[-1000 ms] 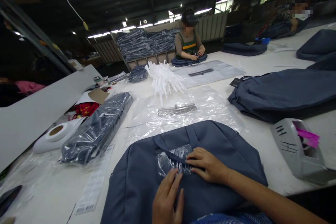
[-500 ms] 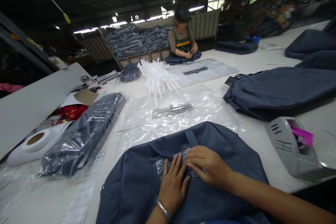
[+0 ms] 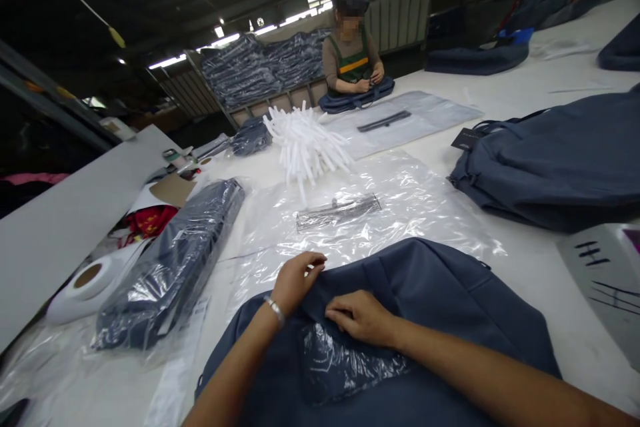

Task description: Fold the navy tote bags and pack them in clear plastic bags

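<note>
A dark blue fabric bag [image 3: 440, 300] lies flat in front of me, and both my hands are at its upper middle part. My left hand [image 3: 296, 281], with a silver bracelet at its wrist, is at the bag's top edge. Its fingers are bent toward the thumb around the edge fabric. Close beside it, my right hand [image 3: 364, 317] is closed, its thumb and fingertips pinching the bag's fabric. Below them a crinkled clear plastic film [image 3: 345, 360] covers a rectangular patch on the bag's front.
A clear plastic bag [image 3: 430, 197] lies beyond my bag, near a heap of white strips [image 3: 307, 143]. Left is a wrapped dark bag [image 3: 175, 267] beside a white roll [image 3: 90, 280]. On the right are another blue bag [image 3: 560, 160] and a grey dispenser [image 3: 605, 280]. A co-worker [image 3: 350, 60] sits opposite.
My left hand has moved from the film-covered patch up to the bag's top edge. My right hand has shifted slightly left, uncovering more film. The view has turned a little.
</note>
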Demonstrator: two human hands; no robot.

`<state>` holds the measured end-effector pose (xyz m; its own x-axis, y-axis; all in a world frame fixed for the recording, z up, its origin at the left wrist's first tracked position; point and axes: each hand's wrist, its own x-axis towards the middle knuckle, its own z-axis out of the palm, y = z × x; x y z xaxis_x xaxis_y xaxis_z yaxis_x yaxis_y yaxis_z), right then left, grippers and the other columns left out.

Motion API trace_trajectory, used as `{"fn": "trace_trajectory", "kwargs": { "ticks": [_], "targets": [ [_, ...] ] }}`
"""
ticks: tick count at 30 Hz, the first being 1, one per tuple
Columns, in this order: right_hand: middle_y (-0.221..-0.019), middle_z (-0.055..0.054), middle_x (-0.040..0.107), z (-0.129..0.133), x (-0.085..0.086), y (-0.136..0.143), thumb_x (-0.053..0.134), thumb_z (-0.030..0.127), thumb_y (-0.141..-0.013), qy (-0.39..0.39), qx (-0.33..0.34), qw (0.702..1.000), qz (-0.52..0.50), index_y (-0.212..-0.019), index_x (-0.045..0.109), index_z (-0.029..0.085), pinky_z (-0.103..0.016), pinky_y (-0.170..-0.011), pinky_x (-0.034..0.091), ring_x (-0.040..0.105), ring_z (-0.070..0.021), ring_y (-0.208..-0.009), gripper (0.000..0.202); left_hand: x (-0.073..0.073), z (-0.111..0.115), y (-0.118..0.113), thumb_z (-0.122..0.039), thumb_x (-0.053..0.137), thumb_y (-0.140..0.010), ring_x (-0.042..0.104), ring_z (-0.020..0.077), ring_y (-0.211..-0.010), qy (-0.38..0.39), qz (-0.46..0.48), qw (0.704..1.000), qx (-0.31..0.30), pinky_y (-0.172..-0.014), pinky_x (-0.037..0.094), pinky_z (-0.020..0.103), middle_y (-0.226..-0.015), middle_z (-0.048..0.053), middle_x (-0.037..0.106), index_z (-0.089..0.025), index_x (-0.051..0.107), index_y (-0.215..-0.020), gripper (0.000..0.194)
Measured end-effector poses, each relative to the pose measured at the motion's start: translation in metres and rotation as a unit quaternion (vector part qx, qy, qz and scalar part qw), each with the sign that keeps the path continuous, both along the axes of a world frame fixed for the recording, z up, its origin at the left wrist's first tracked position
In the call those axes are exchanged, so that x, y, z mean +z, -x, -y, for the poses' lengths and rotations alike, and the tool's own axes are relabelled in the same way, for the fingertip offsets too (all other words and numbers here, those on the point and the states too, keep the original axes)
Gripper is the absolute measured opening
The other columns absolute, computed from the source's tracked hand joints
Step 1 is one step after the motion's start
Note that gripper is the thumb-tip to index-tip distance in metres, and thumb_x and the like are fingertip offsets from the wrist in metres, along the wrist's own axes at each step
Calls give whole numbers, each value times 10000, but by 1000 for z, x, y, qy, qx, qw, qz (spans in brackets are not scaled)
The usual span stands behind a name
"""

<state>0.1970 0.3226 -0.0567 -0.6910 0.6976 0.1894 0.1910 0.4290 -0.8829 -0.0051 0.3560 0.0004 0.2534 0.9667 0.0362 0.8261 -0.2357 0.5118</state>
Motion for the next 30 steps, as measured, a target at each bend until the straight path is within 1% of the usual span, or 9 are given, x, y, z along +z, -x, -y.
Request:
{"fn": "trace_trajectory", "kwargs": {
  "ticks": [4,6,9,15,20,23,25,27,30],
  "targets": [
    [-749,3,703,-2,4,-1,521,285,-941,8,5,1000,-2,-900,713,204,-204,-648,425,638,-130,-680,213,-45,-76,-2,-328,799,-681,652,156,-772,67,-37,993,-90,-725,511,250,-857,-5,708,-227,705,-909,266],
    [-749,6,704,-3,3,-1,525,284,-937,16,6,1000,-4,-890,713,204,-200,-646,423,640,-128,-686,210,-62,-94,-4,-360,845,-607,645,148,-736,93,-53,987,-119,-673,485,228,-820,-17,705,-234,716,-854,306],
    [-731,14,700,-3,3,-1,538,278,-926,26,8,1000,-6,-875,711,205,-193,-628,416,634,-121,-668,195,-71,-106,-3,-426,800,-667,644,144,-717,114,-70,981,-138,-631,444,215,-775,-28,713,-254,731,-785,220],
    [-733,20,700,-6,3,-1,554,277,-919,34,7,999,-15,-882,714,209,-189,-625,420,631,-115,-660,178,-61,-113,-6,-381,636,-844,646,160,-799,79,-79,988,-111,-688,429,236,-859,-14,733,-270,731,-838,146],
    [-702,9,685,-3,4,0,513,290,-955,39,13,998,-46,-865,705,193,-198,-632,448,632,-119,-642,233,-43,-125,-13,-308,424,-954,607,174,-778,-36,-55,998,9,-734,430,281,-845,33,676,-215,655,-903,254],
    [-747,-10,696,-5,10,-3,475,296,-984,12,-26,995,-93,-938,699,194,-215,-678,486,651,-132,-683,250,-31,-133,-11,-351,366,-980,590,166,-738,-88,-26,995,48,-727,430,276,-786,19,639,-214,628,-953,298],
    [-880,-40,722,-17,16,-6,479,290,-985,-62,-90,988,-108,-1062,683,213,-258,-789,512,672,-161,-812,231,-25,-136,-8,-378,365,-984,594,152,-726,-106,-5,993,43,-730,434,259,-756,1,630,-224,629,-974,305],
    [-1132,-87,693,-38,22,-11,508,271,-967,-161,-167,971,-65,-1267,601,241,-359,-973,473,632,-218,-1059,315,-22,-136,-6,-389,369,-985,603,140,-719,-117,14,992,33,-733,440,243,-741,-9,632,-229,636,-990,311],
    [-1534,-134,365,-81,23,-15,631,281,-881,-250,-268,925,101,-1519,305,258,-546,-1156,241,311,-327,-1415,717,-19,-135,-6,-404,369,-985,614,135,-709,-132,37,990,30,-725,449,234,-742,-10,643,-225,646,-1012,331]
  ]
}}
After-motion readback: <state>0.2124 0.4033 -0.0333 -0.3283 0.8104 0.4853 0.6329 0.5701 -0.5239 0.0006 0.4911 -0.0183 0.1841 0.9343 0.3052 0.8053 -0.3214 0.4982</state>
